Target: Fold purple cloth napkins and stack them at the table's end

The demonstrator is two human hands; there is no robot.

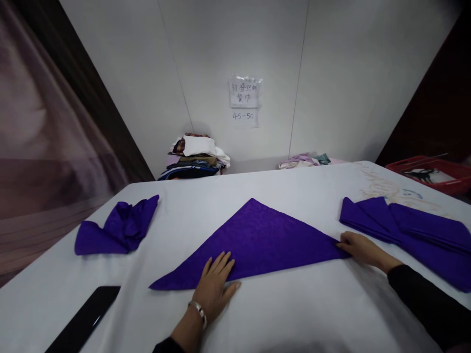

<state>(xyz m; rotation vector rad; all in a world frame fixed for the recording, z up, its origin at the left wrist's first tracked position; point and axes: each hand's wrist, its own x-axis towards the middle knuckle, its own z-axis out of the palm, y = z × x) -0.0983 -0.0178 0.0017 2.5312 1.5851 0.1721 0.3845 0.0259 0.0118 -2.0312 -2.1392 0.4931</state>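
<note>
A purple cloth napkin (268, 235) lies on the white-covered table, folded into a triangle with its point away from me and its long edge towards me. My left hand (216, 282), a silver bracelet at the wrist, rests flat on the near edge left of the middle, fingers spread. At the triangle's right corner, my right hand (356, 246) pinches the cloth between thumb and fingers. The left corner of the napkin lies loose on the table.
A crumpled purple napkin (119, 228) sits at the left; more folded purple cloth (415, 235) lies at the right. A black flat object (86, 321) is near left. Behind the table are stacked clothes (196, 157), a red basket (437, 171) and a wall sign (245, 93).
</note>
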